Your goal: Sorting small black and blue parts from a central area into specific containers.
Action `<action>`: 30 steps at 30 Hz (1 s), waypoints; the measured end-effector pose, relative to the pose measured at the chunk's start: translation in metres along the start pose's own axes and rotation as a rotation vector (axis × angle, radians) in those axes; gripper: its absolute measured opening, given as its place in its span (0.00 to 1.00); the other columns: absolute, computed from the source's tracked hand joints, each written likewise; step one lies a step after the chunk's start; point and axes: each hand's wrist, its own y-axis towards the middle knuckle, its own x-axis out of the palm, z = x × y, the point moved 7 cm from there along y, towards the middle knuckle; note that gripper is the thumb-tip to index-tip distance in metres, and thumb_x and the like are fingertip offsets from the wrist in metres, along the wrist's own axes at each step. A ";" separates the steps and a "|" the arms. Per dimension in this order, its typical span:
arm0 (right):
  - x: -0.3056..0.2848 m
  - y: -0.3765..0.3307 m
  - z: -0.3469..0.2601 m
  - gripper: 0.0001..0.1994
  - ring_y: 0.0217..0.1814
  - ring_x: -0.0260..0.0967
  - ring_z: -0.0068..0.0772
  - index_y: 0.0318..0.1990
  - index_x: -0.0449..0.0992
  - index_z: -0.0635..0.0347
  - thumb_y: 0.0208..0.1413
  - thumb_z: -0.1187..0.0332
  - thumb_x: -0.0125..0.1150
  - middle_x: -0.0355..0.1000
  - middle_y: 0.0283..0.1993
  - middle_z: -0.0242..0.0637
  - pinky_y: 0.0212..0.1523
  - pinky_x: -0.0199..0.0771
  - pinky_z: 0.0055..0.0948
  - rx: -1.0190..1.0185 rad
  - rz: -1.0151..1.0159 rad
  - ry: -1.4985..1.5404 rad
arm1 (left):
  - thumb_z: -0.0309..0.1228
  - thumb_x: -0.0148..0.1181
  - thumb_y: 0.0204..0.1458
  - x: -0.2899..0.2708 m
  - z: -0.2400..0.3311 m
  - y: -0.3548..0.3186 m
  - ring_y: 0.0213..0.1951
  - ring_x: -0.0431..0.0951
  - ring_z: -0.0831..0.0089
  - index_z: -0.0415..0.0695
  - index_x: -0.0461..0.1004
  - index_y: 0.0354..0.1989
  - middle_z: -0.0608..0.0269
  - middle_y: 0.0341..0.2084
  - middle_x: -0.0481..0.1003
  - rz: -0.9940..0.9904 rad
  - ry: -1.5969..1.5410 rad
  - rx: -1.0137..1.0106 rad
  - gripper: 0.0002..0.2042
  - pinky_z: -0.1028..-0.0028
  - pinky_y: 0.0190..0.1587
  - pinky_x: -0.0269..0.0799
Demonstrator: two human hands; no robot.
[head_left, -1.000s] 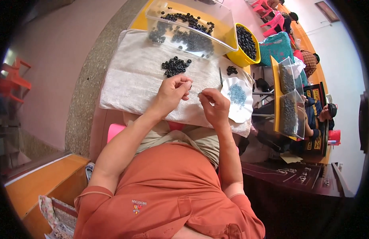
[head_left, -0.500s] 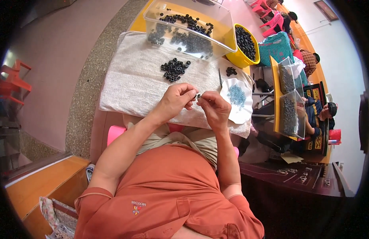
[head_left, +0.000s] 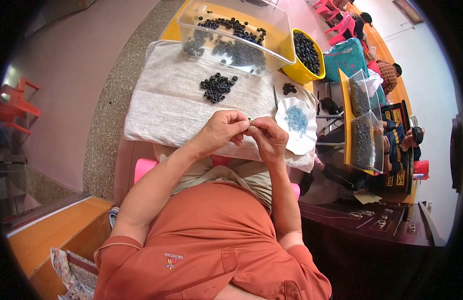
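Over the near part of a white towel, my left hand and my right hand meet fingertip to fingertip. Both are closed in a pinch around a small black ring-shaped part, mostly hidden by the fingers. Beyond my left hand lies a loose pile of similar black ring-shaped parts. To the right of my right hand, a white wavy-edged dish holds many tiny clear bluish pieces. A smaller cluster of black parts and dark tweezers lie just beyond the dish.
A clear plastic bin with scattered black parts stands at the table's far side. Beside it is a yellow tub full of them. Further right, clear boxes stand on a yellow board, with other people seated beyond. A red stool stands far left.
The fingertips have closed further over the small black part, which shows less now. Both hands stay in nearly the same place, and the view has shifted very slightly.
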 end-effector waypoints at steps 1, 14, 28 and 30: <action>0.001 0.001 -0.004 0.06 0.36 0.72 0.25 0.37 0.77 0.68 0.52 0.84 0.63 0.73 0.35 0.38 0.37 0.74 0.22 0.000 -0.001 0.001 | 0.34 0.57 0.60 0.000 -0.003 -0.001 0.28 0.73 0.83 0.39 0.75 0.41 0.68 0.29 0.74 -0.019 -0.073 -0.053 0.10 0.79 0.32 0.75; -0.002 -0.008 -0.002 0.05 0.37 0.72 0.27 0.36 0.78 0.68 0.51 0.83 0.64 0.74 0.36 0.38 0.38 0.72 0.23 0.056 -0.003 0.167 | 0.31 0.59 0.59 0.009 -0.008 -0.007 0.28 0.75 0.81 0.41 0.76 0.35 0.68 0.26 0.74 -0.136 -0.222 -0.201 0.06 0.77 0.33 0.76; 0.001 -0.006 -0.038 0.04 0.34 0.75 0.39 0.34 0.74 0.66 0.51 0.79 0.63 0.74 0.33 0.42 0.34 0.74 0.30 -0.178 0.005 -0.391 | 0.31 0.60 0.58 0.006 -0.007 -0.004 0.26 0.75 0.80 0.38 0.77 0.36 0.65 0.26 0.75 -0.117 -0.160 -0.150 0.08 0.77 0.30 0.76; -0.003 -0.007 -0.030 0.05 0.34 0.74 0.36 0.34 0.75 0.67 0.51 0.80 0.64 0.74 0.33 0.42 0.34 0.74 0.29 -0.129 0.037 -0.277 | 0.31 0.60 0.58 0.009 -0.004 -0.005 0.27 0.75 0.80 0.37 0.77 0.36 0.65 0.27 0.75 -0.114 -0.169 -0.142 0.08 0.77 0.31 0.77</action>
